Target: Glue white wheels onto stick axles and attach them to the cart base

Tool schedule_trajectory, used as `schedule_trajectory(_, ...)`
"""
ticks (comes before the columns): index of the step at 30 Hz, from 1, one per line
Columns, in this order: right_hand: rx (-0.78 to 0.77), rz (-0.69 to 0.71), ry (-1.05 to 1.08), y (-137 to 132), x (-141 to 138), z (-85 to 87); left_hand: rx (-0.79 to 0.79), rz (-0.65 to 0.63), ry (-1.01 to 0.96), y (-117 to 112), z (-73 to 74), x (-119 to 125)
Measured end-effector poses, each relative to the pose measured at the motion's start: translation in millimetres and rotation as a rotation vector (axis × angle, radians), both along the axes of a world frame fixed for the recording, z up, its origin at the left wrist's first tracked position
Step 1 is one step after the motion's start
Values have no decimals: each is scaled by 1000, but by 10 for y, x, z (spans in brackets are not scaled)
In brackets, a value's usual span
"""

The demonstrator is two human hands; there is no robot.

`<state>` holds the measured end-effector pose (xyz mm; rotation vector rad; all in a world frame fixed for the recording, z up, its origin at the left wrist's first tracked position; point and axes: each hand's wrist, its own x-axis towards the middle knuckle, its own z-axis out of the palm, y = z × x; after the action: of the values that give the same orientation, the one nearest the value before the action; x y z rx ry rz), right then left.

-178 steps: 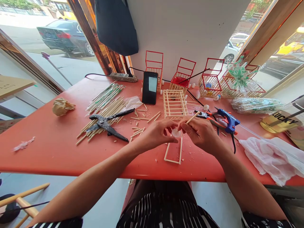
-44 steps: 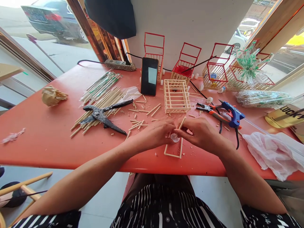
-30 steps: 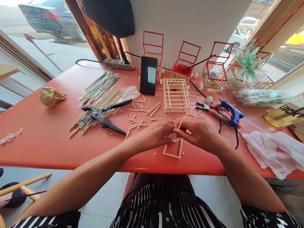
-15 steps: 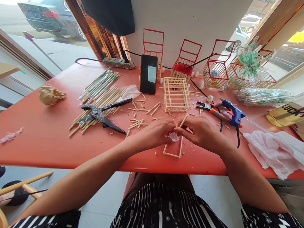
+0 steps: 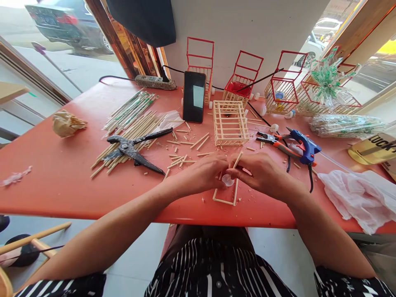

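Observation:
My left hand (image 5: pixel 202 174) and my right hand (image 5: pixel 262 171) meet over the middle of the red table (image 5: pixel 62 181). Between their fingertips sits a small white cap (image 5: pixel 228 180), pinched by the left hand. A short wooden stick (image 5: pixel 237 159) pokes up from my right fingers, which are closed round it. Under the hands lies a rectangular frame of thin sticks (image 5: pixel 225 197). Just beyond them stands an open stick cage (image 5: pixel 230 123).
Black shears (image 5: pixel 136 150) lie on a pile of sticks (image 5: pixel 130 128) at left. A phone (image 5: pixel 194 102) leans upright at the back, beside several red-framed stick carts (image 5: pixel 241 80). Pliers (image 5: pixel 274 142), a blue glue gun (image 5: pixel 305 147) and a white plastic bag (image 5: pixel 355 198) lie at right.
The hands stay together over the frame, working the stick and cap with only small finger movements. The view has shifted slightly since the oldest frame.

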<state>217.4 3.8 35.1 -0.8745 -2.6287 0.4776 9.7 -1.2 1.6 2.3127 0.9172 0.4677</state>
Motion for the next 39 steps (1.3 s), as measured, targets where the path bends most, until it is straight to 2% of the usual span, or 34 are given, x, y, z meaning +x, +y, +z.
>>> schedule_trajectory(13, 13, -50, 75, -27, 19, 83, -5, 48, -114, -43, 70, 2)
schedule_trajectory(18, 68, -52, 141, -20, 26, 82, -77, 157, -148, -31, 122, 7)
schedule_trajectory(20, 97, -65, 184, -21, 26, 92, -138, 174, -204, -8, 135, 1)
schedule_trajectory(25, 158, -102, 224, -39, 31, 147, -474, 46, -399, 78, 98, -62)
schedule_trajectory(28, 149, -116, 214, -53, 36, 175, -616, 27, -459, 117, 51, -85)
schedule_trajectory(39, 110, -77, 225, -47, 21, 168, -780, 157, -563, 116, 32, -46)
